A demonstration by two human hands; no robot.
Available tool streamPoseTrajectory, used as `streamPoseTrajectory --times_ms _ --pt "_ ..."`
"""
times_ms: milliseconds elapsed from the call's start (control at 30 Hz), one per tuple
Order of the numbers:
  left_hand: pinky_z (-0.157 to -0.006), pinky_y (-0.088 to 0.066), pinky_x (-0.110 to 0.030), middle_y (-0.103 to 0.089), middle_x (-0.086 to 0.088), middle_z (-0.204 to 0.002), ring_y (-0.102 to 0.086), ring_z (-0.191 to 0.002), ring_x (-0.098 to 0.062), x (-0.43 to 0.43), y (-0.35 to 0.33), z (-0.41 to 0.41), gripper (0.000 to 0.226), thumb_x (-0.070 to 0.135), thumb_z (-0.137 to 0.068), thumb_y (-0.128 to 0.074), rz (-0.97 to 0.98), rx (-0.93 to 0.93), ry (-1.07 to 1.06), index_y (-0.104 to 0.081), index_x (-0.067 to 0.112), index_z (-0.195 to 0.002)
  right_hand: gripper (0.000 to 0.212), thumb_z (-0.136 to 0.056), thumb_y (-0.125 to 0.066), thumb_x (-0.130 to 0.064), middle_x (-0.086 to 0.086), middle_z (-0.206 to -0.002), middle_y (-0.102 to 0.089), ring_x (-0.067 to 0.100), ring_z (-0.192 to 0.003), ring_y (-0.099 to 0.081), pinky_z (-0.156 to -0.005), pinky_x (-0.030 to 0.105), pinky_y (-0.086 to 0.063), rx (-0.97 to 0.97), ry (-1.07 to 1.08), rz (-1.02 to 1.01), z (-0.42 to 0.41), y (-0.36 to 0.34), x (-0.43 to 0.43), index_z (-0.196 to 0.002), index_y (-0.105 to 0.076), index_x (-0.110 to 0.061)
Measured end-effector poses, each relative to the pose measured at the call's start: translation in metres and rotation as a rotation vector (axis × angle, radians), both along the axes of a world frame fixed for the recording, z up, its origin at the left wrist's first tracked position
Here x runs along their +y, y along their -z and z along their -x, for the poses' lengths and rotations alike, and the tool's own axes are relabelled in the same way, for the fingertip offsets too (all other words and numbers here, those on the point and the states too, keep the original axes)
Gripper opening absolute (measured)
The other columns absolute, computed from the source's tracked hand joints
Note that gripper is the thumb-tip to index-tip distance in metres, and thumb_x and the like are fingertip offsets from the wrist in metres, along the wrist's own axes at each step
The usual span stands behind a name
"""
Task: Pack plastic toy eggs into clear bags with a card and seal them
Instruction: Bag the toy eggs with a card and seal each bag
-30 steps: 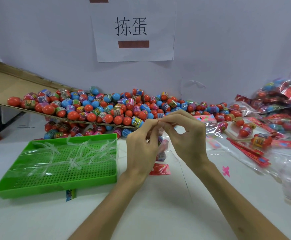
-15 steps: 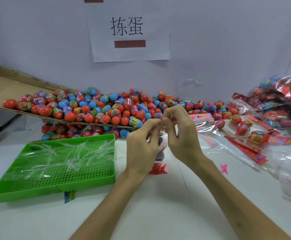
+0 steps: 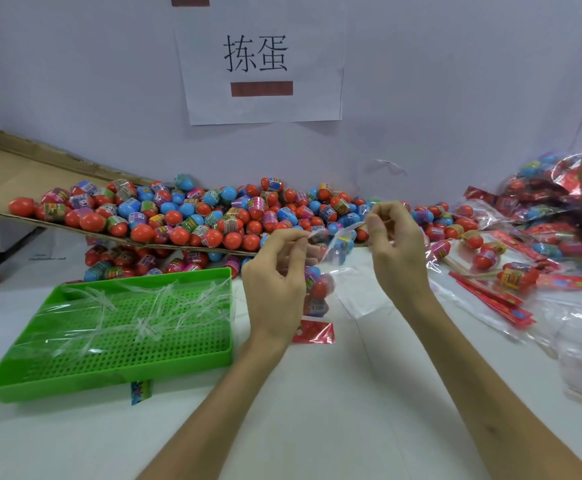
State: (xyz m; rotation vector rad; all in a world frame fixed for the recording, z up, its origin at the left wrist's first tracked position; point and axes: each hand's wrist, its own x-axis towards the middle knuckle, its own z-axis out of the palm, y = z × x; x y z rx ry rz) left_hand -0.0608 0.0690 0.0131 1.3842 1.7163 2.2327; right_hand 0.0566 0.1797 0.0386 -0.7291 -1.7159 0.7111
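My left hand [image 3: 275, 282] pinches the top of a clear bag [image 3: 317, 296] that hangs down to the table, with several toy eggs inside and a red card [image 3: 313, 333] at its bottom. My right hand [image 3: 395, 247] pinches a thin clear strip [image 3: 341, 237] that stretches from the bag's top towards the right. A big heap of red and blue toy eggs [image 3: 213, 216] lies behind my hands, partly on a cardboard sheet [image 3: 12, 174].
A green perforated tray [image 3: 116, 355] holding several clear strips stands at the left. Packed bags of eggs [image 3: 511, 251] and red cards [image 3: 490, 299] are piled at the right. A small printed label [image 3: 141, 391] lies below the tray. A paper sign [image 3: 261, 60] hangs on the wall.
My hands were together at the bag's top; now the right hand has moved away to the right, drawing a clear strip off the bag.
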Motion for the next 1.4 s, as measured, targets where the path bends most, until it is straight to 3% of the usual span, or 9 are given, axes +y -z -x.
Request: streamPoseTrajectory --times_ms 400,500,733,867,933,1067,1200,1333,1400 --pt "-0.078 -0.063 -0.037 -0.078 -0.002 -0.089 -0.077 -0.081 -0.017 0.001 -0.003 0.015 0.012 0.012 -0.104 -0.059 -0.033 -0.333 -0.133 -0.071 0.016 -0.103 0.013 -0.102 -0.056 -0.014 -0.004 -0.078 -0.055 0.017 -0.081 -0.050 -0.076 0.032 -0.044 0.165 0.175 0.367 -0.028 0.007 0.045 -0.098 -0.066 -0.008" --pt "-0.076 -0.063 -0.035 -0.078 -0.004 -0.087 -0.078 -0.079 -0.020 0.001 -0.003 0.020 0.013 0.012 -0.105 -0.058 -0.044 -0.374 -0.129 -0.069 0.017 -0.102 0.010 -0.099 -0.064 -0.014 -0.003 -0.081 -0.064 0.015 -0.079 -0.054 -0.076 0.030 -0.047 0.037 0.107 0.321 -0.036 0.003 0.044 -0.091 -0.070 -0.015" --pt "-0.073 -0.062 -0.028 -0.079 -0.005 -0.085 -0.078 -0.079 -0.022 0.002 -0.005 0.023 0.013 0.010 -0.105 -0.057 -0.062 -0.429 -0.129 -0.068 0.016 -0.100 0.008 -0.094 -0.073 -0.027 -0.007 -0.082 -0.073 0.005 -0.075 -0.067 -0.075 0.022 -0.051 -0.721 -0.522 0.104 -0.027 -0.062 0.027 -0.090 -0.076 -0.020" --pt "-0.073 -0.062 -0.027 -0.079 -0.004 -0.084 -0.078 -0.079 -0.021 0.001 -0.005 0.023 0.014 0.011 -0.105 -0.058 -0.052 -0.475 -0.122 -0.068 0.018 -0.098 0.011 -0.095 -0.071 -0.023 0.005 -0.095 -0.072 0.017 -0.087 -0.069 -0.083 0.026 -0.056 -0.352 -1.086 0.380 -0.028 -0.103 0.035 -0.099 -0.074 -0.013" --pt "-0.075 -0.063 -0.029 -0.079 -0.004 -0.084 -0.078 -0.079 -0.020 0.001 -0.003 0.021 0.014 0.012 -0.105 -0.058 -0.036 -0.488 -0.115 -0.069 0.018 -0.099 0.012 -0.096 -0.065 -0.018 0.004 -0.097 -0.071 0.018 -0.089 -0.066 -0.081 0.026 -0.057 -0.441 -0.858 0.509 -0.018 -0.099 0.062 -0.105 -0.072 -0.012" --pt "-0.076 -0.063 -0.029 -0.079 -0.002 -0.084 -0.078 -0.080 -0.018 0.001 -0.002 0.020 0.013 0.013 -0.105 -0.058 -0.013 -0.484 -0.095 -0.069 0.019 -0.100 0.013 -0.097 -0.056 -0.005 0.008 -0.102 -0.071 0.031 -0.110 -0.067 -0.093 0.041 -0.055 -1.526 -0.235 0.212 -0.033 -0.078 0.106 -0.104 -0.066 -0.010" --pt "-0.077 -0.064 -0.031 -0.079 -0.003 -0.086 -0.078 -0.082 -0.019 0.004 -0.002 0.020 0.012 0.014 -0.105 -0.058 -0.016 -0.481 -0.095 -0.070 0.017 -0.102 0.034 -0.104 -0.049 -0.001 -0.002 -0.104 -0.077 0.014 -0.086 -0.074 -0.078 0.025 -0.057 -0.961 -0.219 0.221 -0.042 -0.114 0.108 -0.106 -0.074 -0.024" --pt "-0.082 -0.064 -0.040 -0.079 -0.003 -0.088 -0.078 -0.085 -0.019 0.002 -0.002 0.016 0.011 0.014 -0.104 -0.059 0.007 -0.429 -0.090 -0.070 0.016 -0.103 0.033 -0.104 -0.047 0.001 0.004 -0.108 -0.076 0.023 -0.095 -0.073 -0.094 0.036 -0.054 -1.109 -0.234 0.118 -0.051 -0.116 0.094 -0.117 -0.074 -0.013" --pt "-0.084 -0.063 -0.042 -0.079 -0.002 -0.085 -0.078 -0.085 -0.018 0.002 -0.003 0.014 0.011 0.014 -0.104 -0.059 0.013 -0.423 -0.081 -0.070 0.016 -0.101 0.029 -0.106 -0.049 -0.007 -0.003 -0.106 -0.076 0.014 -0.091 -0.074 -0.084 0.026 -0.056 -1.108 -0.310 0.182 -0.058 -0.116 0.083 -0.117 -0.073 -0.018"
